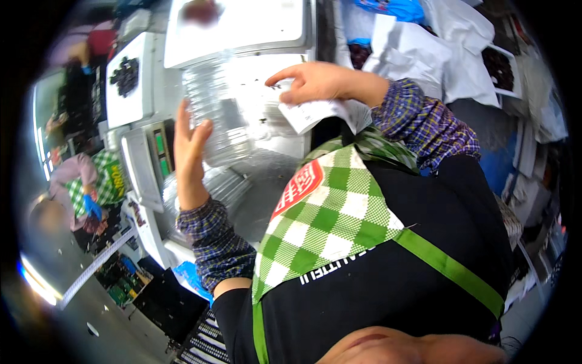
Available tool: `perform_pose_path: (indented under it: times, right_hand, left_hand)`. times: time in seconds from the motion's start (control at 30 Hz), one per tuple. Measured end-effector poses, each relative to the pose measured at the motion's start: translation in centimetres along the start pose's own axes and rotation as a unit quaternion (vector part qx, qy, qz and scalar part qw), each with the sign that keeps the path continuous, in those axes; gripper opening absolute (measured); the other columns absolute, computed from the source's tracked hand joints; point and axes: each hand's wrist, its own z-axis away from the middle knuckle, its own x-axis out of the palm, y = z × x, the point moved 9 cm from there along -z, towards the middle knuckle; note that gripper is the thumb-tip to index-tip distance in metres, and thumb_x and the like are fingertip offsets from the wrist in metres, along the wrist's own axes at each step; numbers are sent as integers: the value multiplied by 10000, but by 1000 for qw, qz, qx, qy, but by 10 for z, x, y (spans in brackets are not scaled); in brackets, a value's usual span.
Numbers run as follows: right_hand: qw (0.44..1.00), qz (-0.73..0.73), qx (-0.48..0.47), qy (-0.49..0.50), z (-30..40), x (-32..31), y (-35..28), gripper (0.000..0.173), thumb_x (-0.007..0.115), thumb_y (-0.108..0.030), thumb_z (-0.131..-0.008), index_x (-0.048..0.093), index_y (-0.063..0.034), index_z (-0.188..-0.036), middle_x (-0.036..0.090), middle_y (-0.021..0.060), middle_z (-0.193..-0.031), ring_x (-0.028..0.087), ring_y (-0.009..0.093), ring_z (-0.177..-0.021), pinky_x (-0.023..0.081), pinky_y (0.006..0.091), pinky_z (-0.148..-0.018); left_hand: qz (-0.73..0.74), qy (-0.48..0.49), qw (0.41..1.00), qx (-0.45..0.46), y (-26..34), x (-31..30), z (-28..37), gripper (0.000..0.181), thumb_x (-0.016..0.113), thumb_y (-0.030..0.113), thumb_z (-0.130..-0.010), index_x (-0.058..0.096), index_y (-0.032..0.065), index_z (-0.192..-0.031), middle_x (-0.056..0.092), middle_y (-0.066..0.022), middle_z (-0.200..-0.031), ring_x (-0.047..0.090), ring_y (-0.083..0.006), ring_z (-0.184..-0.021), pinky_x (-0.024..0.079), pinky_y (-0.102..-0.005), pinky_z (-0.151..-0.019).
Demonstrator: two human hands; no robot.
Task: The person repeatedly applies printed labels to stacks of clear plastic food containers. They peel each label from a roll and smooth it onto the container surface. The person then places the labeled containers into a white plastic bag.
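Note:
A stack of clear plastic containers (213,100) lies tilted on the steel work surface (266,177) before me, partly blurred. My left hand (188,148) is at its left edge, fingers raised and thumb apart; whether it touches the plastic is unclear. On the other side, my right hand (316,84) reaches over the surface with index finger and thumb spread. Below that hand and wrist is a white printed paper sheet (311,113), and I see no grip on it. More clear plastic containers (227,186) sit near my left forearm.
A white tray (254,22) with a blurred dark red item stands at the back. Dark fruit (125,76) rests in another white tray at left. White paper liners (409,54) cover boxes at right. A co-worker (86,182) with a blue glove is at far left.

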Motion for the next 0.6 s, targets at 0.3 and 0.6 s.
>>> perform_pose_path:
  times: [0.3, 0.6]
  right_hand:
    - [975, -211, -19, -73, -47, 64, -20, 261, 729, -233, -770, 685, -14, -904, 665, 51, -814, 592, 86, -712, 468, 201, -653]
    - [984, -166, -19, -61, -32, 54, -14, 234, 699, -207, -793, 683, -3, -907, 662, 47, -773, 588, 82, -690, 466, 209, -639]
  left_hand:
    - [49, -11, 999, -5, 6, -2, 21, 871, 631, 314, -729, 198, 4, -1417, 225, -293, -1417, 366, -333, -1244, 328, -383, -999]
    - [19, -48, 995, -83, -6, -31, 24, 1001, 612, 562, -714, 94, 137, -1458, 195, -318, -1418, 253, -408, -1312, 296, -494, -999]
